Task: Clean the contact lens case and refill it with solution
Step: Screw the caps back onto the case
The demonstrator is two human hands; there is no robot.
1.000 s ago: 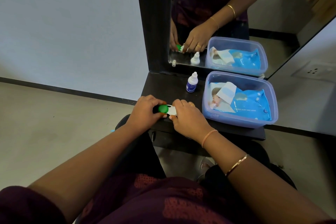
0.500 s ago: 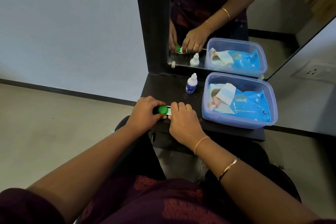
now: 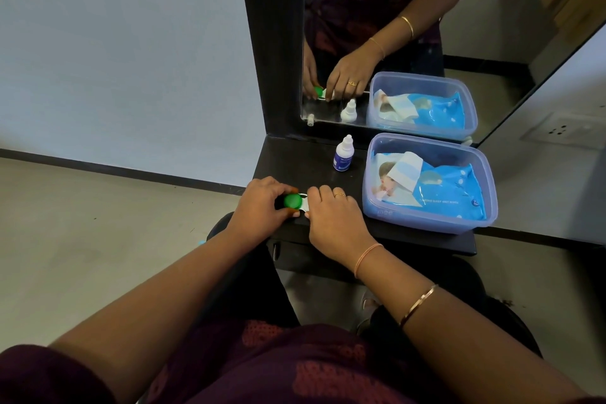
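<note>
Head view, left fingers (image 3: 284, 189) gripping green cap (image 3: 292, 201), right fingers (image 3: 318, 194) pinching lens case (image 3: 305, 206), wipes (image 3: 439, 188) in tub (image 3: 426, 224)

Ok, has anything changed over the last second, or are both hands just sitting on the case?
Hardly anything has changed. The right hand, holding the lens case, has edged left along it and now covers more of its white part. The left hand still grips the green cap, and nothing was let go. The solution bottle and the wipes tub have not moved.
</note>
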